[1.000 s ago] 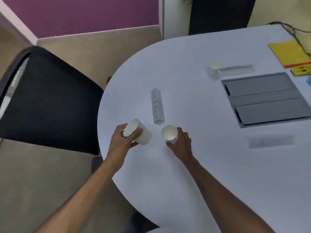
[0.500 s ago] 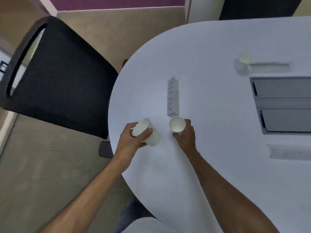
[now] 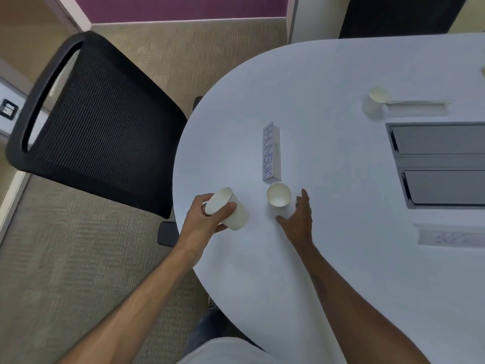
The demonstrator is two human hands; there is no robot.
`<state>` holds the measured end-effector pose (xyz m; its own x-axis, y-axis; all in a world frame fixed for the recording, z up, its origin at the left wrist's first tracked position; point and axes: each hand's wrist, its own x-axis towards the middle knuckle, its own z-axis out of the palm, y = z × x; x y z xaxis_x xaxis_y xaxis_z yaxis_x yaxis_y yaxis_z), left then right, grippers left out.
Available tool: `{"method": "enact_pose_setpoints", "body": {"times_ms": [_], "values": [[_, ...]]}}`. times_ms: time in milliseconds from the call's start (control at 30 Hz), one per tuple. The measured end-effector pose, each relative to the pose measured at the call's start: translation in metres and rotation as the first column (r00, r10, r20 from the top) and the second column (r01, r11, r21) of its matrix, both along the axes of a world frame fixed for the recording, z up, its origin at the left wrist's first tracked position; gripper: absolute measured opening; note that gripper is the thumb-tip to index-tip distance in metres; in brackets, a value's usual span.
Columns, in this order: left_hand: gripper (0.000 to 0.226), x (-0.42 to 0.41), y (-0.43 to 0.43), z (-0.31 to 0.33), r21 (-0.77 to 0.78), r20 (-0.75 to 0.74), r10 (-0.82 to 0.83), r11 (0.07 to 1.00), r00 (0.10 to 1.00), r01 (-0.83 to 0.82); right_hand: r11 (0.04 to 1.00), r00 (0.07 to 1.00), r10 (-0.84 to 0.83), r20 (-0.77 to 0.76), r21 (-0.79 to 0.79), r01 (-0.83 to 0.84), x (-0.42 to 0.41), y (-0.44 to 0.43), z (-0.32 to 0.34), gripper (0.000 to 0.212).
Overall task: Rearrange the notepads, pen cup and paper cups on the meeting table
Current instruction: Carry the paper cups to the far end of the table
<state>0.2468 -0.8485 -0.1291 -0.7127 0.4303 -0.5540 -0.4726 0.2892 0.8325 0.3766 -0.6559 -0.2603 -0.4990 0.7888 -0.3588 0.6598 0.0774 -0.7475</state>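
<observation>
My left hand (image 3: 203,222) grips a white paper cup (image 3: 231,210), tilted, just above the white meeting table (image 3: 328,258) near its left edge. A second white paper cup (image 3: 278,195) stands upright on the table beside it. My right hand (image 3: 298,222) rests just right of that cup with fingers spread and off it. A third paper cup (image 3: 375,99) stands at the far right. No notepad or pen cup is in view.
A white name card (image 3: 271,152) reading PHUNSUK stands just beyond the upright cup. A grey cable hatch (image 3: 441,164) is set in the table at the right. Another name card (image 3: 451,237) lies near the right edge. A black mesh chair (image 3: 99,122) is at the table's left.
My right hand has let go of the upright cup and opened beside it. The left hand still holds its tilted cup. The view has shifted left and down.
</observation>
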Motion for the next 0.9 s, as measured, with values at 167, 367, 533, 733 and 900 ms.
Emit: {"method": "enact_pose_setpoints", "body": {"times_ms": [167,367,533,733,900], "values": [[0.070,0.004,-0.001,0.007,0.026,-0.014,-0.047,0.999,0.999,0.047,0.995,0.994,-0.090,-0.057,0.040,0.092,0.030,-0.027,0.028,0.095],[0.065,0.014,-0.001,0.015,0.045,-0.068,-0.249,0.967,0.966,0.253,0.999,0.964,-0.014,-0.266,0.030,0.023,0.056,-0.069,0.087,0.062],[0.065,0.032,0.004,0.021,0.041,-0.124,-0.433,0.897,0.893,0.440,0.992,0.938,0.079,-0.337,-0.066,-0.107,0.066,-0.096,0.134,0.085],[0.072,0.067,0.029,0.026,0.011,-0.193,-0.587,0.800,0.786,0.600,0.999,0.947,-0.008,-0.320,0.034,0.020,0.088,-0.101,0.155,0.078],[0.070,0.088,0.068,0.031,-0.071,-0.231,-0.716,0.687,0.658,0.723,0.993,0.931,-0.103,-0.351,0.018,0.117,0.110,-0.075,0.154,0.072]]}}
